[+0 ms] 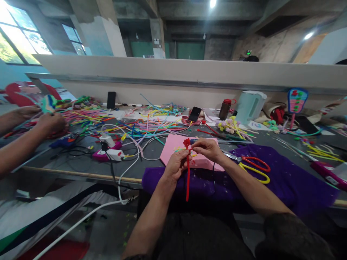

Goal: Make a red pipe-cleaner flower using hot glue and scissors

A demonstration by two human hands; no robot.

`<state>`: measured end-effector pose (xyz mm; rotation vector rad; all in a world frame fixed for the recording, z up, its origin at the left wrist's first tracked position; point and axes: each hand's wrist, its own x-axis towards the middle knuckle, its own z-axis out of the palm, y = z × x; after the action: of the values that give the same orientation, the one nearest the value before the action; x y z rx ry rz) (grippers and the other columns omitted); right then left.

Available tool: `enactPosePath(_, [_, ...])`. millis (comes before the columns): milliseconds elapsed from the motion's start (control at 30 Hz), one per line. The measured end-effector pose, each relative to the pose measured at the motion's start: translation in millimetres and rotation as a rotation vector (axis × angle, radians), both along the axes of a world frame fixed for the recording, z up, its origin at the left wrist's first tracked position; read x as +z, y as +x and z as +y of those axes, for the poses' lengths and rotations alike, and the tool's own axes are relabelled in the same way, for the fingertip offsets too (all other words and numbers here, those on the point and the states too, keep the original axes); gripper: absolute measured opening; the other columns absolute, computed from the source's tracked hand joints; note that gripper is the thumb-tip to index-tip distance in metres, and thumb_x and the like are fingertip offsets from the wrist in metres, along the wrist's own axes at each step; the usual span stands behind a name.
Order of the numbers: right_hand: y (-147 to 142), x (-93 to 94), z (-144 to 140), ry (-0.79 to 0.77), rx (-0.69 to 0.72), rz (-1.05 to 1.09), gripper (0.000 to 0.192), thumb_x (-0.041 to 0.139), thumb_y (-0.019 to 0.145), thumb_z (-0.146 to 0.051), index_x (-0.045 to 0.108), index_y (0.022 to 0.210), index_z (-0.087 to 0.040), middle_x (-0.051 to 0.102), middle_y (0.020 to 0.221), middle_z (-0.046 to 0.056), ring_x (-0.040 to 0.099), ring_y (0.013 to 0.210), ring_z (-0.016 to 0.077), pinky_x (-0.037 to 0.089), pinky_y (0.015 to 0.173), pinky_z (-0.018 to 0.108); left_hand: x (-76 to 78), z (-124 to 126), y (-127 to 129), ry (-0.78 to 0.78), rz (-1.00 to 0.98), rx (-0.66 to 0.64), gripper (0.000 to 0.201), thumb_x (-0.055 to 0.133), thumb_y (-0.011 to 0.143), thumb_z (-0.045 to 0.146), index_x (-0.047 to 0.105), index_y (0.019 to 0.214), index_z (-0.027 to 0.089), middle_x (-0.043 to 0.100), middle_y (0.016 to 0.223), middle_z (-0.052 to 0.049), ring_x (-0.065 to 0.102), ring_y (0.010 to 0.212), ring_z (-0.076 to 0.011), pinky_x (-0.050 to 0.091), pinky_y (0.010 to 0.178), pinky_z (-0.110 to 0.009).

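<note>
My left hand [176, 164] pinches a red pipe-cleaner flower [187, 175] just below its bunched head, and the straight fuzzy stem hangs down past the fingers. At the right side of the flower head, my right hand [207, 148] is closed, its thumb and fingertips pressed together on a small red part of it. Beneath both hands lies a pink foam sheet [169, 148] with small coloured scraps on it. Scissors [255, 168] with one red and one yellow handle rest on the purple cloth [292, 173], right of my right forearm.
Pipe cleaners [151, 127] in many colours spread along the table's back. A power strip [108, 155] with white cables lies left. At the back stand a red-capped bottle [225, 109], a pale kettle [251, 107] and a phone [194, 114]. A co-worker's hands [52, 122] hold pipe-cleaner work at far left.
</note>
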<state>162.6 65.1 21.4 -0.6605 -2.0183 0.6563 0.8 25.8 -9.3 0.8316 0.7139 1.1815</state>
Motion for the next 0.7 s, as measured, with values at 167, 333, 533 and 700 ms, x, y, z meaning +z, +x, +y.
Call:
enactPosePath(167, [0.0, -2.3, -0.7, -0.026, 0.006, -0.008, 0.008, 0.057, 0.074, -0.023, 0.062, 0.076, -0.017, 0.058, 0.069, 0.001, 0.054, 0.06, 0.0108, 0.043, 0.055, 0.023, 1.8, -1.6, 1.3, 0.001, 0.028, -0.024, 0.02, 0.061, 0.068, 0.031, 0.059, 0.073, 0.012, 0.057, 0.051, 0.003, 0.039, 0.029, -0.0005, 0.022, 0.028, -0.012])
enactPosePath(333, [2.9, 0.6, -1.7, -0.092, 0.043, 0.009, 0.009, 0.057, 0.074, -0.023, 0.062, 0.077, -0.016, 0.058, 0.071, 0.001, 0.054, 0.06, 0.0102, 0.043, 0.054, 0.022, 2.7, -2.5, 1.3, 0.006, 0.046, -0.054, 0.022, 0.061, 0.068, 0.032, 0.059, 0.074, 0.011, 0.055, 0.048, 0.003, 0.036, 0.027, -0.0008, 0.021, 0.027, -0.013])
enactPosePath(533, [8.7, 2.3, -2.9, -0.127, 0.078, -0.015, 0.013, 0.058, 0.073, -0.026, 0.063, 0.08, -0.016, 0.059, 0.074, 0.002, 0.054, 0.061, 0.0104, 0.044, 0.055, 0.023, 0.5, -1.0, -0.4, 0.0, 0.074, -0.11, 0.023, 0.059, 0.069, 0.033, 0.059, 0.076, 0.011, 0.054, 0.048, 0.003, 0.035, 0.026, -0.0013, 0.019, 0.025, -0.013])
enactPosePath(700, [7.5, 2.4, -7.9, -0.085, 0.023, -0.048, 0.013, 0.058, 0.073, -0.026, 0.063, 0.081, -0.017, 0.059, 0.076, 0.003, 0.055, 0.064, 0.0114, 0.045, 0.058, 0.024, 2.3, -1.1, 0.0, -0.016, 0.081, -0.111, 0.022, 0.059, 0.068, 0.033, 0.058, 0.076, 0.011, 0.054, 0.047, 0.003, 0.035, 0.026, -0.0013, 0.018, 0.026, -0.013])
